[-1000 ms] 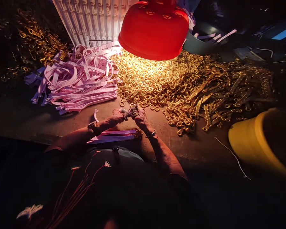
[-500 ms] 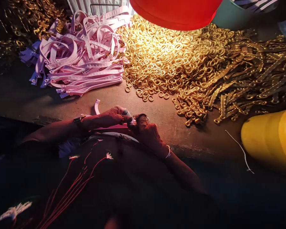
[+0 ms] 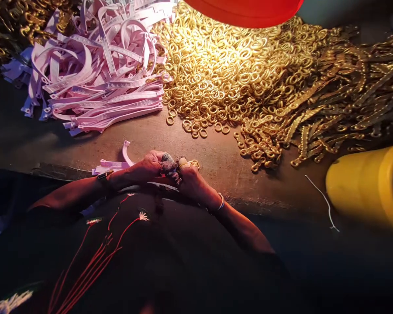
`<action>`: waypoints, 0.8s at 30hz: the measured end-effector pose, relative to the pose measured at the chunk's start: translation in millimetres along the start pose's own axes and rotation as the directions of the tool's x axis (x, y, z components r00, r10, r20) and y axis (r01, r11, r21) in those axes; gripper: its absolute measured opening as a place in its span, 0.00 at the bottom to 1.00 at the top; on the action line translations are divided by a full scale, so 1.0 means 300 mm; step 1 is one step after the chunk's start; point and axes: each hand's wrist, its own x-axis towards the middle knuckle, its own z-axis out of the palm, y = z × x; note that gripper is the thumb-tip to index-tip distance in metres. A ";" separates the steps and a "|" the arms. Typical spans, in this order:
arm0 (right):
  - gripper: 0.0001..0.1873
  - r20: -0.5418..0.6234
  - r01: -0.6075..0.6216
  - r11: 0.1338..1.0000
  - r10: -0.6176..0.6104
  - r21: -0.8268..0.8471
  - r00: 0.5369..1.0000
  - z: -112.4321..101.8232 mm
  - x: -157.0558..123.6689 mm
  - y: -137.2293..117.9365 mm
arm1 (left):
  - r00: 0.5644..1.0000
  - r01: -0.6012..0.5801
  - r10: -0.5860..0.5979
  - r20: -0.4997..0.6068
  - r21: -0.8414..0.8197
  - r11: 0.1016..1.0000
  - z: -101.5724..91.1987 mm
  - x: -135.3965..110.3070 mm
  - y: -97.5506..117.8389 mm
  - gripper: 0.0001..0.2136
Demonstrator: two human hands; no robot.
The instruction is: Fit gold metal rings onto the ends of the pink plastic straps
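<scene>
My left hand is closed, its fingers wrapped in grey coverings, on a pink strap whose held end is mostly hidden. My right hand presses against it, thumb and fingers bent together. A few gold rings show at the far side of the right hand, seemingly inside its curled fingers. What lies between the meeting fingertips is too dark to make out. Beside my left wrist, several pink straps lie at the table edge, one end curling up.
A heap of pink straps lies at the far left. Gold rings are piled under a red lamp shade. Gold chain-like strips spread to the right. A yellow container lies tilted near a white string.
The view has shifted slightly. My hands stay together, but the pink bit seen between the fingertips is now hidden, and gold rings show more plainly by my right hand.
</scene>
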 end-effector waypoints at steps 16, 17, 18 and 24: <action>0.14 -0.065 0.091 0.936 -0.120 -0.339 0.991 -0.116 -0.024 0.135 | 0.910 -0.236 0.414 -0.018 0.799 0.553 -0.175 0.009 -0.061 0.07; 0.14 -0.104 0.082 0.934 -0.126 -0.348 0.987 -0.137 -0.030 0.167 | 0.912 -0.211 0.409 -0.032 0.819 0.534 -0.165 0.000 -0.076 0.08; 0.14 -0.165 0.040 0.929 -0.108 -0.369 0.980 -0.163 -0.038 0.203 | 0.915 -0.181 0.399 -0.057 0.825 0.535 -0.154 -0.008 -0.088 0.08; 0.09 -0.495 -0.539 0.605 0.259 -0.586 0.829 -0.337 -0.062 0.462 | 0.868 -0.175 0.433 -0.244 0.666 0.726 -0.180 0.029 -0.043 0.18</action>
